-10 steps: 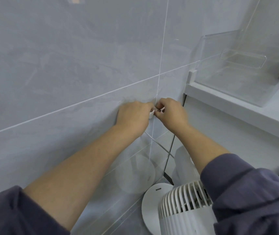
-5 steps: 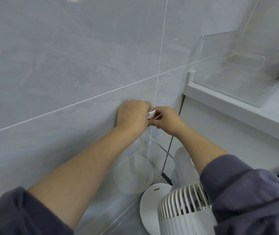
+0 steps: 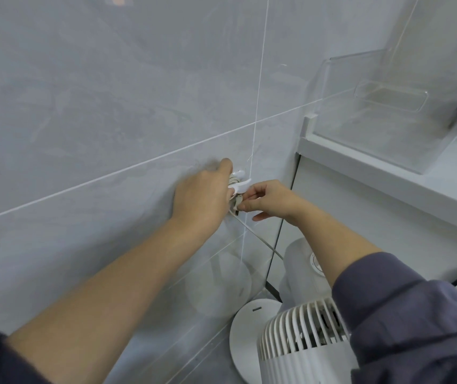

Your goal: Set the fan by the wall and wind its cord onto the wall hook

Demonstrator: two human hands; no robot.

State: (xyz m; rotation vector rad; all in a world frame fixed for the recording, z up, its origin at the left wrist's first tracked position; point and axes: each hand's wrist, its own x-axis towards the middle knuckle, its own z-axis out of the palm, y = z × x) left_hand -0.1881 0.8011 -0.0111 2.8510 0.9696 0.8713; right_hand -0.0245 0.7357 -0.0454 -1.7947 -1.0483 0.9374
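Cord (image 3: pixel 260 239) needed steady tension: your right hand (image 3: pixel 270 202) pinched it below the hook (image 3: pixel 242 184); couldn't tell what your left hand (image 3: pixel 202 195) gripped.

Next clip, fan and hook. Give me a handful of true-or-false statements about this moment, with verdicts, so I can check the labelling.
1. The white fan stands close to the tiled wall. True.
2. Both the left hand and the right hand are up at the wall hook. True.
3. The cord lies wholly on the floor. False: loops of it sit at the wall hook and a strand runs down toward the fan.
4. The right hand rests on the fan. False: it pinches the cord beside the wall hook.
5. The clear box on the shelf is packed with towels. False: nothing shows inside it.
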